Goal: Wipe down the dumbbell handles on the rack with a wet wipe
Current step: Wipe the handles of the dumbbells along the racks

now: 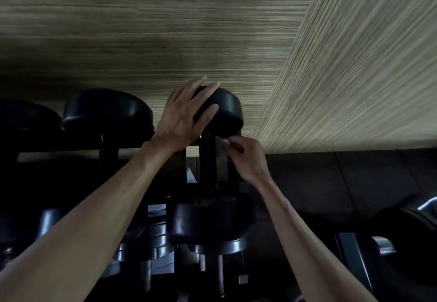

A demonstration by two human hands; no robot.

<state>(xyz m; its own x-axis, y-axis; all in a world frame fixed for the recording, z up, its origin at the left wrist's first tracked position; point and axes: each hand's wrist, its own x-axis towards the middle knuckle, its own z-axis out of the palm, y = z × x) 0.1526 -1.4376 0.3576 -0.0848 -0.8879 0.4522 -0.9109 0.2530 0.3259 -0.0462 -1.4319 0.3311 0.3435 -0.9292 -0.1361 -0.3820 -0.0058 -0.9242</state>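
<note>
A black dumbbell [227, 110] lies on the top row of the rack, its far head toward the wall and its dark handle [208, 160] running toward me. My left hand [186, 115] rests spread over the far head, fingers apart. My right hand [248, 160] is closed at the right side of the handle, pinching a small white wet wipe [225, 141] against it just below the far head. The near head [208, 221] of this dumbbell sits low in the middle, in deep shadow.
Two more black dumbbells [106, 112] stand to the left on the same row. Shiny chrome dumbbells [151, 242] fill the lower row beneath my arms. A wood-grain wall [142, 41] rises behind, with a corner panel [354, 65] at right. Dark floor [343, 178] lies to the right.
</note>
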